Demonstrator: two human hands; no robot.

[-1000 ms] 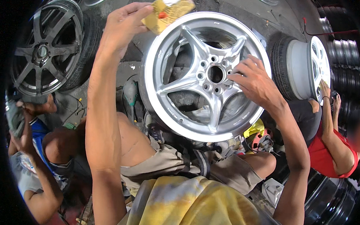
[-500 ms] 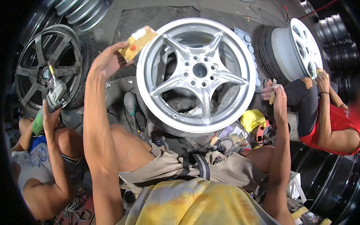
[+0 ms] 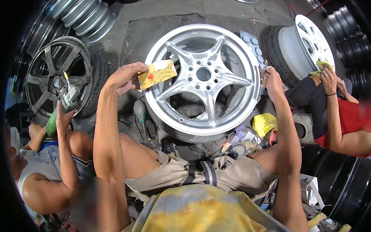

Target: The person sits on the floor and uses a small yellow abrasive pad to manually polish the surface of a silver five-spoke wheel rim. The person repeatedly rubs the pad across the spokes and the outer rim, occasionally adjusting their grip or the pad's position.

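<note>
A silver spoked wheel rim (image 3: 212, 104) lies face up on a dark tyre (image 3: 180, 135) in front of me. At its left edge, my left hand (image 3: 127, 78) pinches a small yellow printed sheet of sandpaper (image 3: 159, 75), which overlaps the rim's lip. By the right edge, my right hand (image 3: 273, 84) is closed on a thin tan strip (image 3: 265, 74) standing up from the fingers. That strip looks like folded sandpaper, but most of it is hidden.
On the left, a person holds a green-and-grey power tool (image 3: 69, 96) near a dark wheel (image 3: 58, 81). To the right, someone in red holds a yellow piece against a white wheel (image 3: 315, 38). A yellow cloth (image 3: 264, 125) and clutter lie right of my knees.
My left hand has brought the sandpaper rightward and down over the rim's left lip. The right hand has moved left and up to the rim's right edge.
</note>
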